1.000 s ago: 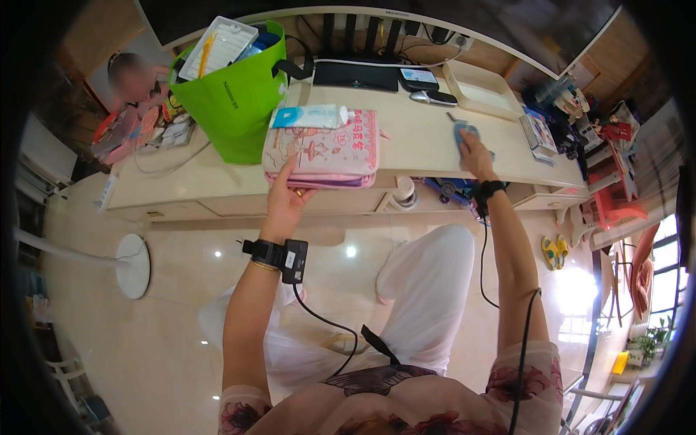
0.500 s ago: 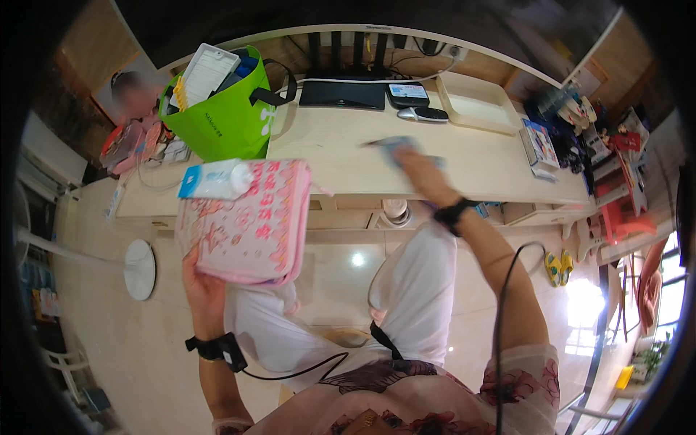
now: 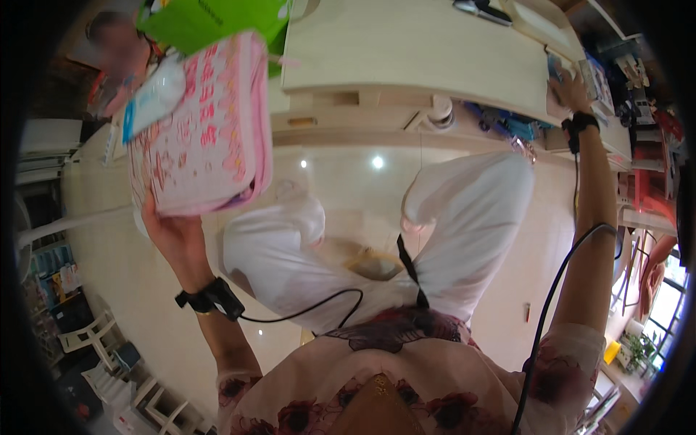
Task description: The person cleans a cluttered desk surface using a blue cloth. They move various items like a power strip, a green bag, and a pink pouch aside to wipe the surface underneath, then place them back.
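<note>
My left hand (image 3: 174, 235) grips the lower edge of a pink zip-up case (image 3: 206, 148) with cartoon print, raised in front of the table at the left. On top of the case lies a white and blue squeeze tube (image 3: 156, 101). Far out to the right, my right hand (image 3: 570, 90) is on the tabletop with a flat bluish-grey thing (image 3: 555, 69) under its fingers. That thing is partly hidden, and its kind cannot be made out. A box (image 3: 596, 81) stands just right of this hand.
The pale table (image 3: 420, 51) stretches across the front, with a green bag (image 3: 217, 22) at its left. A dark handheld device (image 3: 482, 11) and a cream tray (image 3: 540, 25) lie toward the back. A cup-like white thing (image 3: 441, 112) stands on the shelf below. Another person (image 3: 119, 51) is at the far left.
My right hand has swept right across the table with the bluish-grey thing. My left hand has carried the pink case and tube a little up and left in view. The view has tipped downward.
</note>
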{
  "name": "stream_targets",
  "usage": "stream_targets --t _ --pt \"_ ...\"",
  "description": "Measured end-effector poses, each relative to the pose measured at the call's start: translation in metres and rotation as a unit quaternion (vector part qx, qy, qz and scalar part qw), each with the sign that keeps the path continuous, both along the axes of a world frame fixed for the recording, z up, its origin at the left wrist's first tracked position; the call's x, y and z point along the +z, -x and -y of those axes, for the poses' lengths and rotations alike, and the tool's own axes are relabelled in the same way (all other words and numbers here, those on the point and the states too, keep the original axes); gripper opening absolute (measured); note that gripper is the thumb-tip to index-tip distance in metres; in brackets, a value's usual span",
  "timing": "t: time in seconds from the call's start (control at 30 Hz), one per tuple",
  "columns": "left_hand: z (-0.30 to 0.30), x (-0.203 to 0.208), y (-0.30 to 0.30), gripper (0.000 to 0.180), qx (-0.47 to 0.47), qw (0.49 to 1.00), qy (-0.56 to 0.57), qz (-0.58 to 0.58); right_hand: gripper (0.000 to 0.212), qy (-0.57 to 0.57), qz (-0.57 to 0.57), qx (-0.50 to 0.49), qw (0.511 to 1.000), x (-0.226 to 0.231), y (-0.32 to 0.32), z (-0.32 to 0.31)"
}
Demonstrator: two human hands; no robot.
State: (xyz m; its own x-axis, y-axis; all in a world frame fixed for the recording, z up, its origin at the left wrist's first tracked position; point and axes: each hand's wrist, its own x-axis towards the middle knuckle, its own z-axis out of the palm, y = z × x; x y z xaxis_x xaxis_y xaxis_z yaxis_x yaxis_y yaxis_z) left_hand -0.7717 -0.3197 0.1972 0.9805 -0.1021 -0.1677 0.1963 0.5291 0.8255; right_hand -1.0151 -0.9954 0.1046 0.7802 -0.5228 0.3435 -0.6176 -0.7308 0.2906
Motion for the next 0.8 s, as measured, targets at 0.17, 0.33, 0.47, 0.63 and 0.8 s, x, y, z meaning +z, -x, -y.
stream_targets --t 0.17,0.33,0.47,0.63,0.8 --pt "0.020 0.018 -0.006 0.043 -0.083 0.995 0.052 -0.015 0.035 -0.371 0.158 0.188 0.896 -0.008 -0.055 -0.198" --pt "0.077 0.044 -0.008 0.041 -0.133 0.988 0.069 -0.032 0.034 -0.706 -0.163 0.240 0.647 -0.194 -0.011 -0.442" --pt "0.127 0.037 0.006 0.043 -0.137 0.987 0.087 -0.007 0.035 -0.693 -0.322 0.231 0.602 -0.268 -0.015 -0.518" --pt "0.148 -0.021 -0.011 0.051 -0.115 0.988 0.100 -0.018 0.037 -0.744 -0.352 0.223 0.523 -0.277 -0.025 -0.515" --pt "0.152 -0.050 -0.035 0.053 -0.169 0.973 0.134 -0.085 0.039 -0.819 -0.335 0.179 0.429 -0.239 -0.010 -0.456"
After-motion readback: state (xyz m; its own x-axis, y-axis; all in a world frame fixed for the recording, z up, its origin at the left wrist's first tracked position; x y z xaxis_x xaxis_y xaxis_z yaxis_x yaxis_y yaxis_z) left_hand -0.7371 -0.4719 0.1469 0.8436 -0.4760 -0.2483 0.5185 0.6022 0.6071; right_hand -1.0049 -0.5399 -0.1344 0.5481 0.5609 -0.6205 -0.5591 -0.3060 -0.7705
